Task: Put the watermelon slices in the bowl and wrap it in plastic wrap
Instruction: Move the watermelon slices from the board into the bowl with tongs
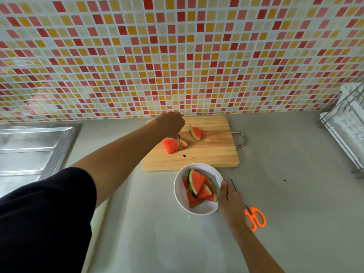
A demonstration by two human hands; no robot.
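Head view: grey counter (pixel 275 154) under a red-and-yellow mosaic tile wall (pixel 177 56); steel sink (pixel 29 150) at left, white wire dish rack (pixel 346 123) at right.
Step in hand: moving fruit from board to bowl. Wrapping not begun; no plastic wrap in sight.
Left hand (pixel 171 123): reaches over the pale wooden cutting board (pixel 216 154), fingers curled round a thin metal utensil (pixel 179 144) (probably a fork) whose tip sits on the near slice.
Right hand (pixel 230 200): steadies the white round bowl (pixel 202 208) at its right side, thumb on the rim; the other fingers are hidden.
In bowl: several red wedges with green rind (pixel 199 186), stacked and overlapping.
On board: two pieces left.
Orientation, near slice (pixel 170 145): lies flat, rind to the right, flesh to the left.
Orientation, far slice (pixel 197 133): close by but apart; rind arc on the left, tip pointing right; long axis follows the rind, running far to near.
Next move (judgement): lift the near slice on the utensil and carry it to the bowl, which stands just in front of the board. Wet flesh may slip off, so keep it level.
Also noted: orange-handled scissors (pixel 256 218) on the counter just right of the right hand.
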